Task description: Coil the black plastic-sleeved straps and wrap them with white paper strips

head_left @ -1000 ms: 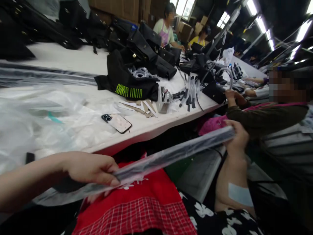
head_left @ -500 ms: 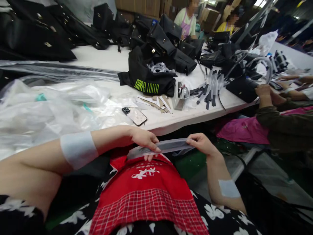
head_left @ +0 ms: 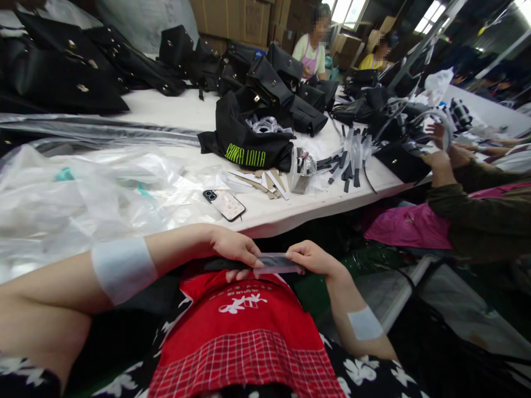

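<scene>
The left hand (head_left: 236, 249) and right hand (head_left: 310, 257) pinch a clear-wrapped dark strip (head_left: 274, 264) between them, above the red apron (head_left: 249, 318), near the tabletop (head_left: 286, 216). Light, level grips would likely keep it from creasing. Beyond lie a phone (head_left: 227, 206), loose plastic (head_left: 78, 204) at left, black bags (head_left: 269, 83) farther back; a co-worker (head_left: 483, 204) is at right, cardboard boxes (head_left: 230, 21) at the far side.

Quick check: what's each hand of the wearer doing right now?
Left hand: closed, gripping one end of the clear sleeve.
Right hand: closed, pinching the sleeve too.
</scene>
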Tool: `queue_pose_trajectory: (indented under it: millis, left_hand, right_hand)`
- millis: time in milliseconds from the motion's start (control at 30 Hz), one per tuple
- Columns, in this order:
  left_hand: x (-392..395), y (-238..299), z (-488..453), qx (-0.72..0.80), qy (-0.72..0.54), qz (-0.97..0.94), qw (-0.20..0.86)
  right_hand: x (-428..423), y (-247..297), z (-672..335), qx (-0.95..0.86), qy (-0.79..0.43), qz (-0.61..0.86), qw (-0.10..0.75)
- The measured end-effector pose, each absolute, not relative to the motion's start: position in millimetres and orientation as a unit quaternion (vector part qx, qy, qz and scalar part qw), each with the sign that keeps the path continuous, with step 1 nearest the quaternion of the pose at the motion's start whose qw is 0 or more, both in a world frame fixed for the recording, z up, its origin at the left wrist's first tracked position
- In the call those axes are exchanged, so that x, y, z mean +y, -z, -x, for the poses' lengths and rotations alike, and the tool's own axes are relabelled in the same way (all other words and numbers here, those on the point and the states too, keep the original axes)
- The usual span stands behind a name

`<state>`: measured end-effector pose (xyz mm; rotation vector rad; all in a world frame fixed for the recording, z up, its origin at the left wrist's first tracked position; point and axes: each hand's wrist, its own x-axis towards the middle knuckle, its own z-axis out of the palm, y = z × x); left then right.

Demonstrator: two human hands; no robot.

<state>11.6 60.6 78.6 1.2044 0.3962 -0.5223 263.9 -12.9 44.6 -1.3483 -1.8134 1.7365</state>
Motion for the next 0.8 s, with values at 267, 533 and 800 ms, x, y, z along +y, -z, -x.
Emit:
queue_pose_trajectory:
  millis: [267,533,800]
  left_hand:
    - [59,-70,12,0.258,0.188,-0.543,0.777]
    - [52,-71,2,0.284,0.119,-0.534,0.787]
    - [48,-61,4,0.294,0.121,-0.461,0.829]
  right_hand:
    - [-10,-46,-270,-0.624,-0.571,0.510,0.156]
    - [0,-49,-239,-0.735,-0.423,0.499,0.177]
    - [0,-46,-234,-0.684,-0.477,0.518,0.188]
